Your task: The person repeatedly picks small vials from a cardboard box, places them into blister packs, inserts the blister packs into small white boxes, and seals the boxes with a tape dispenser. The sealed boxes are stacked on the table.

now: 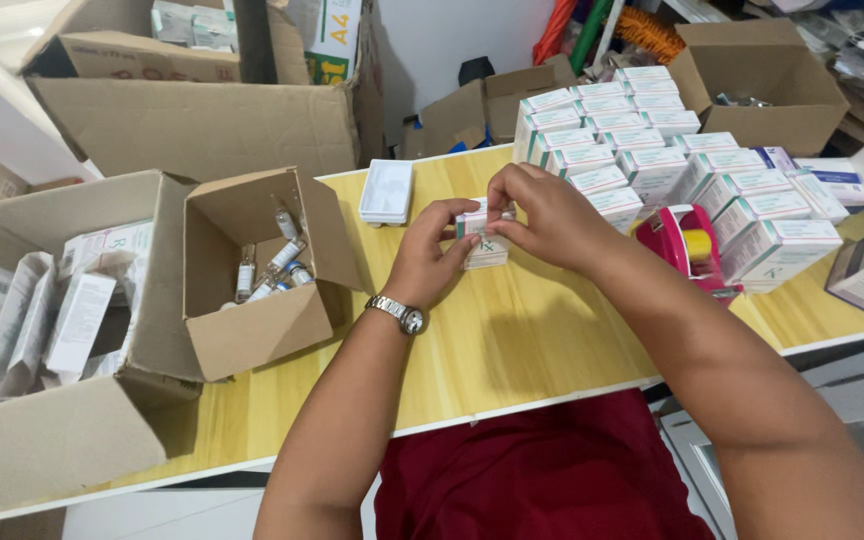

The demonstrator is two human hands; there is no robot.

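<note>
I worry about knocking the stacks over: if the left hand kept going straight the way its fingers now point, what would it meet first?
The left hand points up and to the right, and already touches the small white box held between both hands. Past that, likely the right hand, then the stacked white boxes; depth is unclear.

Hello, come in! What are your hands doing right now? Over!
Left hand and right hand both pinching one small white box over the yellow table. Red tape dispenser just right of it. Nothing blocking.
</note>
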